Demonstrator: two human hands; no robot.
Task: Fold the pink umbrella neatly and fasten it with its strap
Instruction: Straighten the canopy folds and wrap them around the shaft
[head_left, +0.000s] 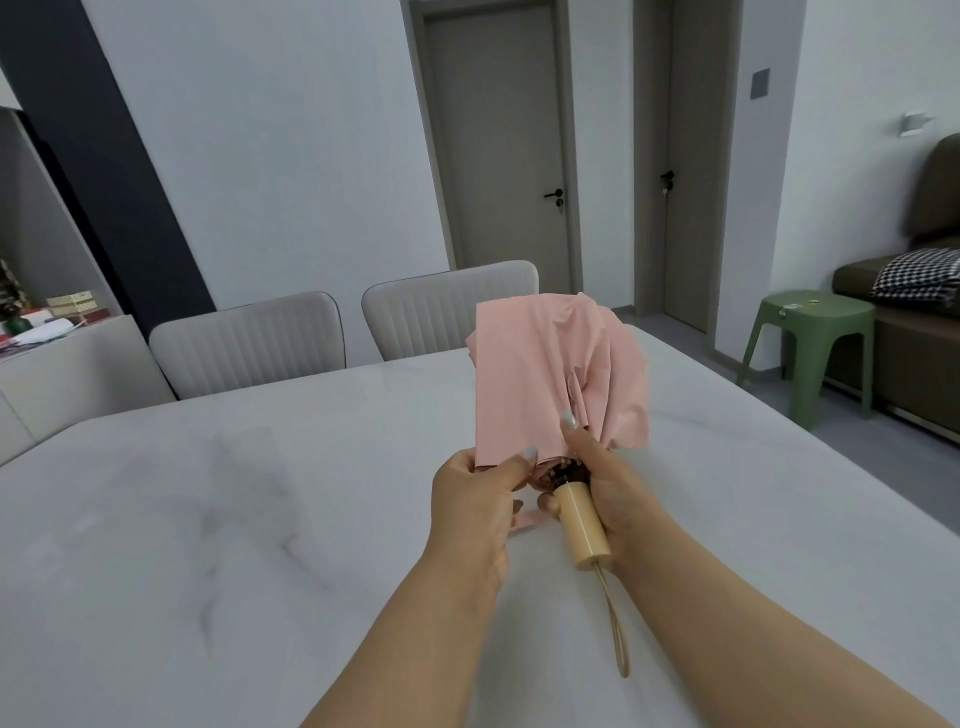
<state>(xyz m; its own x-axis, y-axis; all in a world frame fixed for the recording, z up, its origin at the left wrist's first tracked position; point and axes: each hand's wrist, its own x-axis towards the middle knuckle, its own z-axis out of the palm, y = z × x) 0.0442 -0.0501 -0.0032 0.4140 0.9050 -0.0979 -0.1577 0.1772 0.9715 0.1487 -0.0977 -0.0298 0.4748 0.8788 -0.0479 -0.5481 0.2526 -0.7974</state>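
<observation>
Folding was underway: our right hand (605, 488) clasped the wooden handle (582, 525), our left hand (480, 491) pinched the pink umbrella (556, 374) canopy's edge above the tabletop (234, 493). Next, pleats need smoothing before strapping.

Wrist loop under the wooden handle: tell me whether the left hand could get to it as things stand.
Probably yes. The wrist loop hangs free below the wooden handle, with nothing around it. But the left hand is pinching the pink canopy and would have to let go first.
</observation>
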